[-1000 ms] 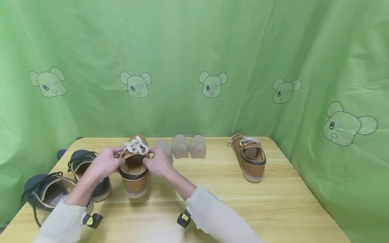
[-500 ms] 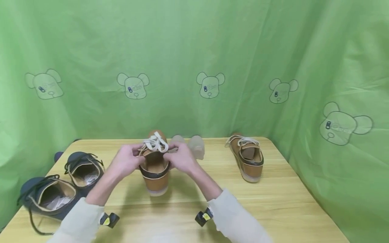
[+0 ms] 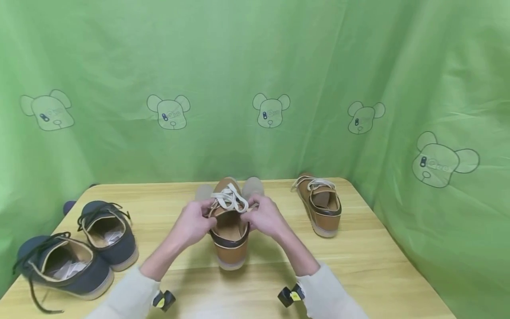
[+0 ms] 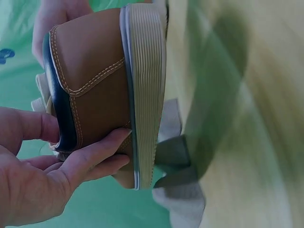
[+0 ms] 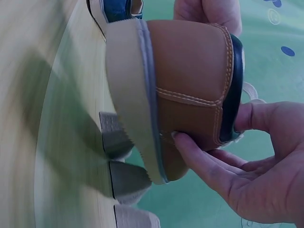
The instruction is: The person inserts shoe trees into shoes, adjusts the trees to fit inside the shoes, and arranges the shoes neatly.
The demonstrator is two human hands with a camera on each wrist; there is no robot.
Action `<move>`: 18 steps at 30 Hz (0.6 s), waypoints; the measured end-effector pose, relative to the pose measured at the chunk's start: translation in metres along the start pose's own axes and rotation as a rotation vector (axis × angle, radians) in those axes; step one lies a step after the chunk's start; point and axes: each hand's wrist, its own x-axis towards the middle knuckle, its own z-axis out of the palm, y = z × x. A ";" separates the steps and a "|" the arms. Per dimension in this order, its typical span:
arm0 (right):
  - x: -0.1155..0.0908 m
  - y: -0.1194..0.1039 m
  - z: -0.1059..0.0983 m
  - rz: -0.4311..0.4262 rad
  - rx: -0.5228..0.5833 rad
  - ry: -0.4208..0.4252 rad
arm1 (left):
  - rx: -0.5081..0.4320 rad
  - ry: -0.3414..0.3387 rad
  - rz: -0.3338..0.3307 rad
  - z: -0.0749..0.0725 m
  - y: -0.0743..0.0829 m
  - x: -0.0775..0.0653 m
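A brown shoe (image 3: 230, 248) with white laces and a dark collar is held between both hands, heel toward me. On its left side my left hand (image 3: 195, 223) pinches the opening's edge, thumb inside and fingers along the outer wall. My right hand (image 3: 266, 217) pinches the right edge the same way. The wrist views show a gap between the pale sole (image 4: 147, 95) and the table, so the shoe is off the surface. Just behind it, grey shoe inserts (image 3: 253, 187) stand at the table's far edge, partly hidden by the shoe.
Two dark blue shoes, one nearer (image 3: 63, 270) and one farther (image 3: 109, 235), stand at the left with loose black laces. A second brown shoe (image 3: 320, 206) stands at the right with something grey inside. Green curtain (image 3: 223, 53) borders the wooden table (image 3: 358, 274).
Both hands have carried the brown shoe rightward from beside the blue shoes to the table's middle, in front of the grey inserts. The blue shoes are now uncovered by my left arm.
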 end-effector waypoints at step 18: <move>-0.023 0.024 -0.017 0.013 -0.066 -0.089 | -0.033 0.003 0.096 0.038 -0.012 -0.020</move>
